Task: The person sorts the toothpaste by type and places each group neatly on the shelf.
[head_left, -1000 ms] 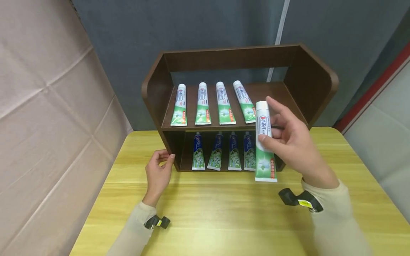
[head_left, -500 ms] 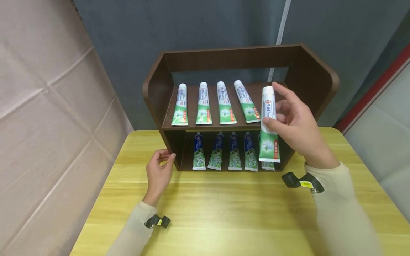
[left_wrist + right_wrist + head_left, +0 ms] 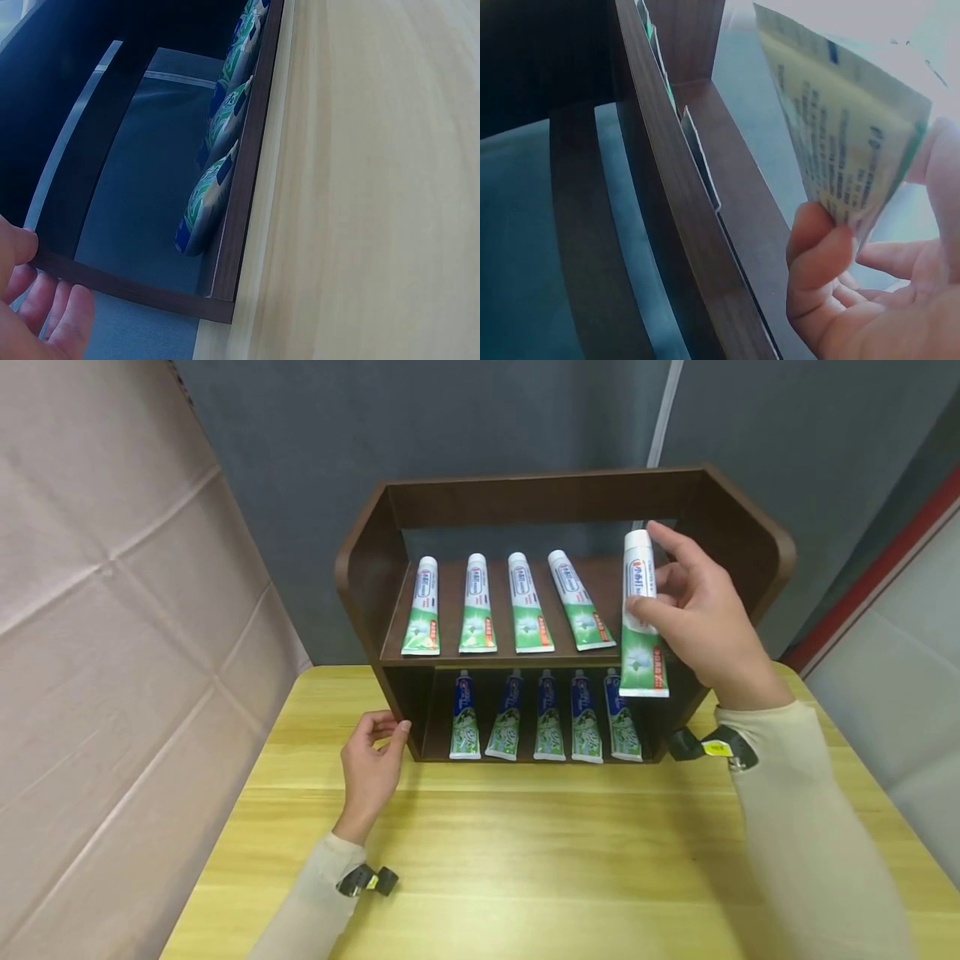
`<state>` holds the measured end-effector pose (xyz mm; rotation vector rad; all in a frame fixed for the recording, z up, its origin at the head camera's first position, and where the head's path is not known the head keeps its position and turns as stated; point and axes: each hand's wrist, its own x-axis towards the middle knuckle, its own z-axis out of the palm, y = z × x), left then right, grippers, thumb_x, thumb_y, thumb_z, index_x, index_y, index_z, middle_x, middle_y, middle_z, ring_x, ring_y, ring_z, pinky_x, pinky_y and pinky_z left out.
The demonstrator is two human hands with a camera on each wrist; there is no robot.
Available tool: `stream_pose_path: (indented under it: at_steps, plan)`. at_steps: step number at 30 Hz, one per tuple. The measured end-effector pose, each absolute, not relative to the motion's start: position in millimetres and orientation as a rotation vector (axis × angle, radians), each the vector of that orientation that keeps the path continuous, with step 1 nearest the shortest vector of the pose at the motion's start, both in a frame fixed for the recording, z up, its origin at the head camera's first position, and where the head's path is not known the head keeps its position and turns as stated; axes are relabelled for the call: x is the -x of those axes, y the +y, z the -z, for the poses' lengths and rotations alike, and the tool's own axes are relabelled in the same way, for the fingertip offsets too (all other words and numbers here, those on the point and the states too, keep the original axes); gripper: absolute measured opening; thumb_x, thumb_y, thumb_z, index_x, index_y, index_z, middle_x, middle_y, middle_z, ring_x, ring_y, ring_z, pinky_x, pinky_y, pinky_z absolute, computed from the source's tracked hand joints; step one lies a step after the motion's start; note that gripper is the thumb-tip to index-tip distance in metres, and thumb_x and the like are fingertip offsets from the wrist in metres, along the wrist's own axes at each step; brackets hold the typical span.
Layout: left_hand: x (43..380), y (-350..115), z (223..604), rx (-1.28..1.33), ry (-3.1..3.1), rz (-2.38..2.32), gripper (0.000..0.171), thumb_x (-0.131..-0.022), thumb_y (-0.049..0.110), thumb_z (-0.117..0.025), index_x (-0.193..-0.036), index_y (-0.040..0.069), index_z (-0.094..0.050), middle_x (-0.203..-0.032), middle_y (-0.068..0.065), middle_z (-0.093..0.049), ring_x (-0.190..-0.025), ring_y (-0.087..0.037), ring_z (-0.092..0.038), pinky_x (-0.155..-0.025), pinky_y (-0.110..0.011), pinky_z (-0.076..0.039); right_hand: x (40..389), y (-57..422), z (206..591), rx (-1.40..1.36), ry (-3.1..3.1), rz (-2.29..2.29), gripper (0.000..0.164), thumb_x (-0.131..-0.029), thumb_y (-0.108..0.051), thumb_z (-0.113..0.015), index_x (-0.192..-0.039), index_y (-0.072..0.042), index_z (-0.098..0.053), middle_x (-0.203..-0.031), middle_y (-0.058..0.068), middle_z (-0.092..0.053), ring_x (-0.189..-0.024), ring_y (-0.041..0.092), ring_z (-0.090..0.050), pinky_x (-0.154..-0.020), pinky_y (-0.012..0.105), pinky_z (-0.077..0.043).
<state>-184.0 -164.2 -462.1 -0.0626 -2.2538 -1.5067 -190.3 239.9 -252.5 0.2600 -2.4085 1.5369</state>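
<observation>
In my right hand (image 3: 705, 622) is a white-and-green toothpaste tube (image 3: 642, 662), cap up, pinched between thumb and fingers. It hangs just in front of the upper deck of a dark brown two-tier shelf (image 3: 547, 498), toward the right end. The right wrist view has the tube's printed back (image 3: 840, 120) above my fingers. Down at the shelf's lower left, my left hand (image 3: 372, 768) grips the edge of the side panel (image 3: 135, 291), thumb on one face and fingers on the other.
Several matching white-and-green tubes (image 3: 477, 610) lie in a row on the upper deck, the rightmost one tilted. Below them lie several blue-and-green toothpaste tubes (image 3: 550, 718). The shelf stands on a yellow wood-grain table (image 3: 480, 860), with a grey partition (image 3: 510, 418) behind.
My right hand has raised the toothpaste tube and shifted it slightly right, from before the lower tier to the upper deck. The rightmost lower tube is now uncovered. My left hand stays put.
</observation>
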Motion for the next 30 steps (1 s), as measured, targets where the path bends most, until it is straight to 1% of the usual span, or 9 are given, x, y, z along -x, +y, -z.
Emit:
stream_pose_path:
  at_steps: [3, 5, 11, 14, 22, 26, 30]
  plan:
    - [184, -164, 462, 0.064, -2.252, 1.503, 0.027, -0.100, 0.025, -0.075, -0.117, 0.004, -0.068, -0.108, -0.011, -0.071, -0.100, -0.023, -0.070, -0.085, -0.025, -0.063, 199, 241, 250, -0.227, -2.403, -1.545, 0.076, -0.100, -0.013, -0.066, -0.166, -0.033, -0.034, -0.109, 0.004, -0.059, -0.093, 0.018, -0.062, -0.068, 0.021, -0.060]
    - [184, -164, 463, 0.065, -2.251, 1.500, 0.028, -0.101, 0.025, -0.075, -0.117, 0.004, -0.068, -0.108, -0.011, -0.071, -0.100, -0.023, -0.070, -0.084, -0.022, -0.062, 203, 241, 250, -0.192, -2.406, -1.539, 0.074, -0.100, -0.015, -0.066, -0.165, -0.034, -0.035, -0.109, 0.003, -0.058, -0.094, 0.018, -0.061, -0.068, 0.021, -0.060]
    - [185, -164, 463, 0.084, -2.243, 1.513, 0.028, -0.100, 0.024, -0.076, -0.116, 0.004, -0.068, -0.107, -0.011, -0.071, -0.100, -0.023, -0.071, -0.082, -0.024, -0.062, 214, 243, 247, -0.109, -2.424, -1.518, 0.071, -0.100, -0.018, -0.066, -0.164, -0.033, -0.039, -0.105, 0.001, -0.059, -0.089, 0.016, -0.062, -0.064, 0.022, -0.060]
    - [185, -164, 463, 0.079, -2.241, 1.519, 0.027, -0.100, 0.024, -0.076, -0.116, 0.004, -0.068, -0.107, -0.010, -0.071, -0.099, -0.022, -0.070, -0.082, -0.022, -0.062, 218, 243, 246, -0.093, -2.444, -1.491, 0.070, -0.100, -0.019, -0.067, -0.164, -0.031, -0.040, -0.105, 0.001, -0.059, -0.088, 0.015, -0.062, -0.064, 0.022, -0.060]
    - [184, -164, 462, 0.077, -2.234, 1.522, 0.027, -0.101, 0.025, -0.075, -0.116, 0.005, -0.068, -0.107, -0.011, -0.072, -0.100, -0.022, -0.070, -0.079, -0.015, -0.060, 234, 242, 243, -0.019, -2.518, -1.447, 0.069, -0.101, -0.022, -0.066, -0.164, -0.034, -0.039, -0.110, 0.002, -0.057, -0.096, 0.020, -0.060, -0.067, 0.020, -0.060]
    - [183, -164, 462, 0.076, -2.233, 1.522, 0.026, -0.101, 0.025, -0.075, -0.116, 0.005, -0.068, -0.107, -0.011, -0.072, -0.100, -0.021, -0.069, -0.078, -0.013, -0.059, 239, 243, 242, -0.010, -2.541, -1.426, 0.069, -0.102, -0.024, -0.065, -0.165, -0.033, -0.037, -0.114, 0.005, -0.057, -0.098, 0.021, -0.060, -0.067, 0.019, -0.059]
    - [184, -164, 463, 0.078, -2.236, 1.515, 0.027, -0.101, 0.026, -0.075, -0.117, 0.004, -0.068, -0.107, -0.011, -0.071, -0.100, -0.021, -0.069, -0.078, -0.013, -0.059, 241, 245, 242, -0.013, -2.576, -1.394, 0.069, -0.103, -0.024, -0.064, -0.166, -0.030, -0.036, -0.121, 0.010, -0.057, -0.101, 0.023, -0.059, -0.067, 0.017, -0.058]
